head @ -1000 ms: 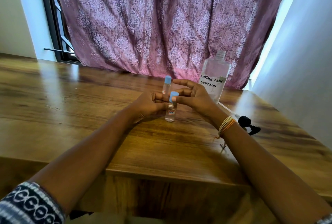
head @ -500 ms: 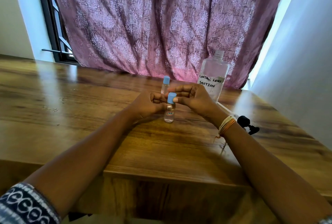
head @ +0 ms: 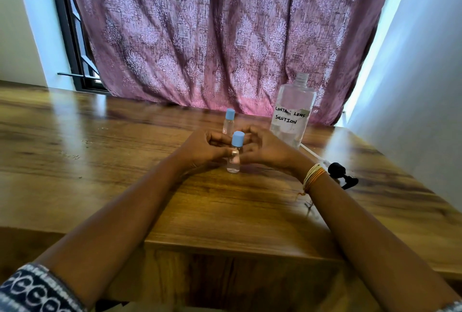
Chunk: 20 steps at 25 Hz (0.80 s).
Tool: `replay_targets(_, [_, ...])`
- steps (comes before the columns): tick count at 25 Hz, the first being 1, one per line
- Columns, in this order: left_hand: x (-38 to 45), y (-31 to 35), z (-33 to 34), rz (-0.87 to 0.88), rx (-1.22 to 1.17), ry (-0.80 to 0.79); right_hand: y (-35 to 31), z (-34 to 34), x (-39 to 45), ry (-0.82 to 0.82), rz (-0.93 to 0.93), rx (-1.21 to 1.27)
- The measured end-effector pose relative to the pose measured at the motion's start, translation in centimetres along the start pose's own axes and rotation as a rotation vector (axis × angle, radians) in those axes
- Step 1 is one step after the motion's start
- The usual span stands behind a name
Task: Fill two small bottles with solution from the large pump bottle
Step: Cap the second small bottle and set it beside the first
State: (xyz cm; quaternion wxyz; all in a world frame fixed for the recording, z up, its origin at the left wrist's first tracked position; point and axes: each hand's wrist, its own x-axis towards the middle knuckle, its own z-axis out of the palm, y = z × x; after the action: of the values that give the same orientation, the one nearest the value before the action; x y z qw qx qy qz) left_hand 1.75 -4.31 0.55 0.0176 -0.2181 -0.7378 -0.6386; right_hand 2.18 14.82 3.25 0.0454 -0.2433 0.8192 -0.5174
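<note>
Fingers (head: 226,153) of the left hand (head: 202,150) pinch the near small bottle (head: 234,155) mid-counter (head: 100,161); the right hand (head: 266,146) curls beside it, contact unclear. Both bottles, including the far one (head: 229,121), stand capped, seemingly filled. Toward the counter's right edge, the large bottle (head: 292,114) stands open, pump (head: 341,174) lying beside it.

Near small bottle (head: 234,155) upright on table (head: 100,161), between left hand (head: 203,150) and right hand (head: 267,148). Second small bottle (head: 228,123) just behind. Large bottle (head: 292,111) behind right; pump head (head: 341,174) lying right of the wrist.
</note>
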Motion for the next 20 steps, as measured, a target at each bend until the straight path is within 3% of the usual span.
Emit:
replay_targets(2, [0.1, -0.1, -0.2, 0.014, 0.039, 0.033, 0.9, 0.6, 0.2, -0.017, 0.054, -0.151])
replay_targets(8, [0.9, -0.9, -1.2, 0.013, 0.168, 0.144, 0.8, 2.5, 1.6, 0.187, 0.057, -0.275])
replay_targets(13, [1.6, -1.8, -3.2, -0.031, 0.622, 0.360, 1.2, 3.2, 4.4, 0.271, 0.106, -0.279])
replay_targets(17, [2.2, -2.8, -4.1, -0.200, 0.704, 0.333, 1.1, 4.3, 6.8, 0.325, 0.096, -0.315])
replay_targets(20, [2.3, -2.9, -3.9, -0.233, 0.731, 0.318, 1.1, 4.9, 7.9, 0.359, 0.087, -0.335])
